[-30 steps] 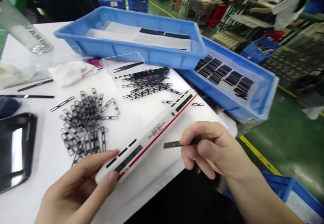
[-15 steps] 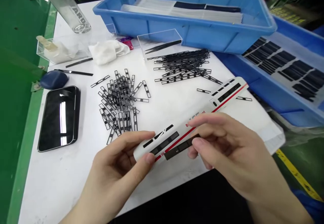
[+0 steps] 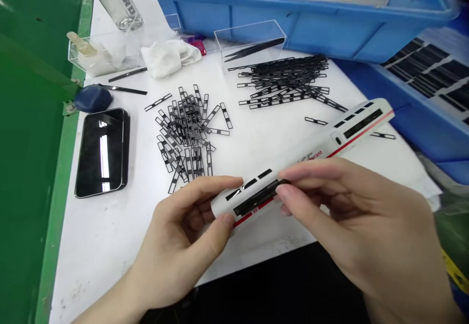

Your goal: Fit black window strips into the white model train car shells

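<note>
My left hand (image 3: 183,236) grips the near end of a long white model train car body (image 3: 330,143) with a red stripe and black windows, held slantwise above the white table (image 3: 110,236). My right hand (image 3: 351,211) pinches a thin black strip (image 3: 256,198) and presses it against the car's side, over the window row near my left thumb. Both hands are closed. A loose heap of black window-frame pieces (image 3: 186,133) lies just beyond my left hand, and a second pile of longer black strips (image 3: 286,82) lies farther back.
A blue tray (image 3: 293,18) with sheets sits at the back; another blue tray (image 3: 432,104) with black parts is at the right. Black tweezers (image 3: 252,49) rest in a clear box. A phone (image 3: 102,150), a dark blue pouch (image 3: 93,99), a white cloth (image 3: 168,57) and a clear bottle (image 3: 117,1) stand at the left.
My right hand brought the black strip from beside the car onto its side. The view swung left and down, so the table's left side with the phone came into sight.
</note>
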`<state>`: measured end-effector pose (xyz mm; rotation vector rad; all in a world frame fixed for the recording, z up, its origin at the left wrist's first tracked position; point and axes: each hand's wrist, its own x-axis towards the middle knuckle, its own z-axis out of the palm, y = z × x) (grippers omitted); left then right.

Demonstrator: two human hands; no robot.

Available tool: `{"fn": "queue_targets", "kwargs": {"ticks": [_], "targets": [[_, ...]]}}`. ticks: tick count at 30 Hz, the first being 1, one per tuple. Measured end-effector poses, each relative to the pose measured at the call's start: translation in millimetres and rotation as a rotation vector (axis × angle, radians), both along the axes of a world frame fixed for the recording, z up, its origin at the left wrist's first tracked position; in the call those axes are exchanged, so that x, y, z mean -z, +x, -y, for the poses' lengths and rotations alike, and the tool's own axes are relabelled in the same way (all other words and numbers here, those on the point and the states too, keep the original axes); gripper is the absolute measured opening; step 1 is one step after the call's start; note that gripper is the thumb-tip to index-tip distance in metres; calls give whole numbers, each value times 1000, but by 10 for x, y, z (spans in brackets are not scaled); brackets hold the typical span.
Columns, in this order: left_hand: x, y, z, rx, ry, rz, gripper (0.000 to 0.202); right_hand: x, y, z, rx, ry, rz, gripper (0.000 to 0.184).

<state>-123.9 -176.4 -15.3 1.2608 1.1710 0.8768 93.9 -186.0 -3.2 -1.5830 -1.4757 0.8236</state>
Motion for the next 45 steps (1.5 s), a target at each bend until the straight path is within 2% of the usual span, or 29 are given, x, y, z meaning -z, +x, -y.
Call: {"fn": "queue_targets", "kwargs": {"ticks": [7, 13, 17, 19, 22, 25, 30, 34, 38, 43, 45], "targets": [[5, 48, -3, -1, -7, 72, 29, 24, -60, 33, 21, 72, 116, 20], [41, 91, 13, -72, 2, 39, 20, 43, -96, -6, -46, 95, 157, 15], [48, 92, 36, -93, 17, -3, 22, 37, -96, -2, -64, 78, 145, 24], [50, 97, 42, -101, 61, -23, 24, 39, -81, 24, -37, 58, 104, 20], [58, 105, 39, -110, 105, 6, 28, 64, -67, 93, 93, 69, 33, 11], [74, 97, 35, -130, 136, 77, 32, 94, -109, 153, 162, 23, -130, 22], [118, 64, 51, -199, 197, 212, 33, 70, -312, 147, 67, -175, -470, 26], [142, 49, 68, -186, 261, 223, 34, 47, -465, 91, 19, -190, -688, 19], [146, 48, 83, -182, 244, 229, 32, 58, -511, 58, -58, -143, -740, 9], [140, 71, 107, -185, 203, 249, 35, 93, -505, 73, -96, -123, -764, 21], [129, 84, 118, -192, 199, 239, 33, 108, -517, 84, -88, -121, -744, 18]]}}
